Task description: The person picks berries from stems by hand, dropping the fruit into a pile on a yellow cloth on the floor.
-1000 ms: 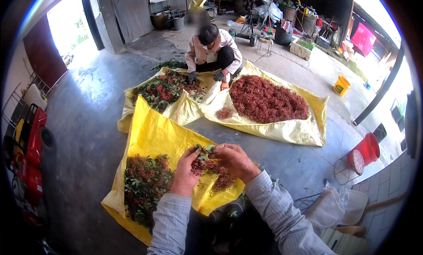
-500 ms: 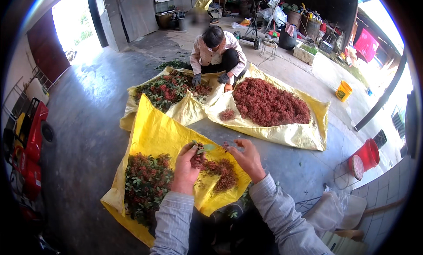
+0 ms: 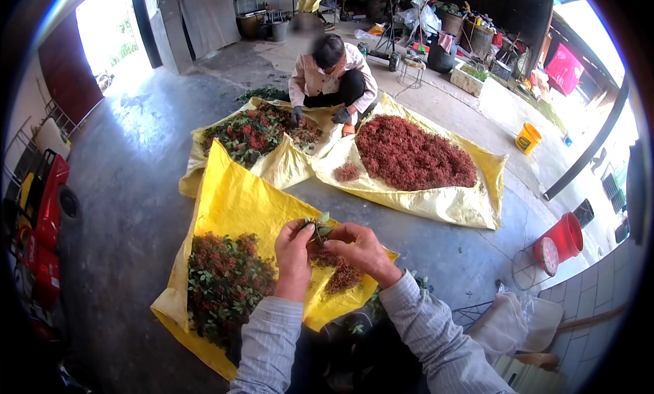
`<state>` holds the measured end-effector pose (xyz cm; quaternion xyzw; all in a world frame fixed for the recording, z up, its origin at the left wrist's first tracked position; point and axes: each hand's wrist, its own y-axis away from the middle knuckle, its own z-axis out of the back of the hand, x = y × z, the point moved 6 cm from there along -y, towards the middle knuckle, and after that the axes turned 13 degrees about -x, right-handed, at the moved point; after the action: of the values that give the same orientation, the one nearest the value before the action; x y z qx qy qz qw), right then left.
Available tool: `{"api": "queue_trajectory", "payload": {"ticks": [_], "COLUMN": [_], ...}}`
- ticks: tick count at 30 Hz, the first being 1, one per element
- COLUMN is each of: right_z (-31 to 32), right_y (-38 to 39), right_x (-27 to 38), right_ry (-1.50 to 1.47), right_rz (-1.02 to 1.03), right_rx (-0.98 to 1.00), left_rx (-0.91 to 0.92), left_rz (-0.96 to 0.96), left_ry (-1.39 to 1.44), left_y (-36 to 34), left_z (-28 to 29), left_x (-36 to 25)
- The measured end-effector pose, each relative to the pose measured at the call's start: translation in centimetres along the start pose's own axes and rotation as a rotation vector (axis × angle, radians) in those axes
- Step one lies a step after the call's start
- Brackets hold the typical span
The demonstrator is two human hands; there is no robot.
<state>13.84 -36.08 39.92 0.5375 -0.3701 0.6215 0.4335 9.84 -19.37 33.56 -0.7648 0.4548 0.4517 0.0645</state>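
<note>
A leafy sprig with green leaves is held over the yellow sack sheet. My left hand is closed around its stem, thumb toward the leaves. My right hand pinches at the sprig's lower right side, its fingertips close to the left thumb. What lies between the fingertips is partly hidden. Below the hands is a small pile of picked dark-red berry clusters. Left of my left wrist, a larger heap of berry sprigs with leaves covers the sheet.
Across from me a person in dark gloves crouches at pale sheets bearing leafy sprigs and a big red berry heap. A red bucket and yellow bucket stand at right. A red machine is at left.
My right hand has moved left and down from beside the sprig to meet my left hand at it. The head view has shifted slightly.
</note>
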Motion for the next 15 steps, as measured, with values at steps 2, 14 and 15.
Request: {"api": "queue_trajectory", "payload": {"ticks": [2,14,15], "right_z": [-0.1,0.3,0.3], "right_y": [-0.1,0.2,0.3], "right_x": [-0.9,-0.6,-0.4], "right_ry": [0.031,0.067,0.105], "right_rz": [0.021,0.188,0.242], "right_rx": [-0.014,-0.058,-0.086], "left_rx": [0.007,-0.042,-0.057], "left_rz": [-0.04,-0.078,-0.073], "left_ry": [0.021,-0.01,-0.004], "left_y": [0.0,-0.3,-0.2], "left_z": [-0.3,-0.1,-0.1], "left_x": [-0.1,0.3,0.3]}}
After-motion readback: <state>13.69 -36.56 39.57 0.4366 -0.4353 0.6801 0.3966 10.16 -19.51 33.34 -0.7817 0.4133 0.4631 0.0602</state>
